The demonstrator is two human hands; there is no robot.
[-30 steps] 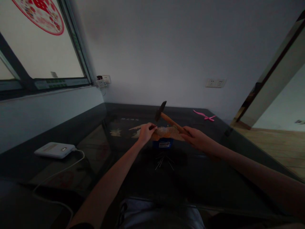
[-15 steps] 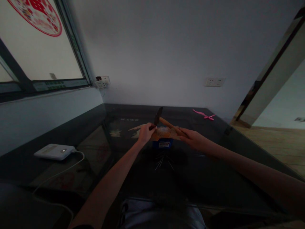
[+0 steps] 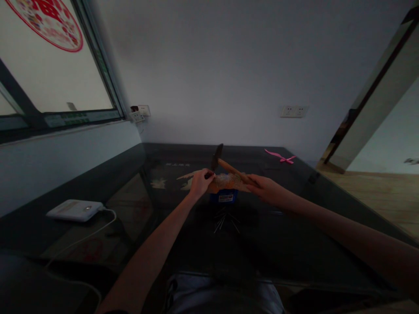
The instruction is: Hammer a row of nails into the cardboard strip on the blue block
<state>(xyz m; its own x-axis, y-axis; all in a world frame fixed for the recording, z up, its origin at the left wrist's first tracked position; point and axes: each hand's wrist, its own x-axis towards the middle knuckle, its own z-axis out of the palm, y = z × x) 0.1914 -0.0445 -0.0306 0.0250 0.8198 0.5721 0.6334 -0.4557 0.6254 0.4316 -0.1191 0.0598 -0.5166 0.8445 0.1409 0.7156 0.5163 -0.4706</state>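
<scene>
My right hand (image 3: 266, 189) is closed around the wooden handle of a hammer (image 3: 233, 169). The hammer's dark head stands above a piece of wood, close to my left hand (image 3: 199, 183). Thumb and fingers of that left hand are pinched together at the wood; what they hold is too small and dark to make out. The rough, light brown piece of wood (image 3: 214, 187) lies across a blue box (image 3: 225, 196) with a white label. Several thin nails (image 3: 221, 223) lie scattered on the dark tabletop in front of the box.
The dark glossy table (image 3: 268, 248) reaches to the wall. On its left lies a white power bank (image 3: 76, 210) with a white cable (image 3: 81, 237). A pink ribbon (image 3: 280, 157) lies at the far right. Wall sockets (image 3: 293, 111) sit behind, and a window is at left.
The hammer's head is very slightly higher and further left. Both hands stay almost where they were, and the view has shifted a little.
</scene>
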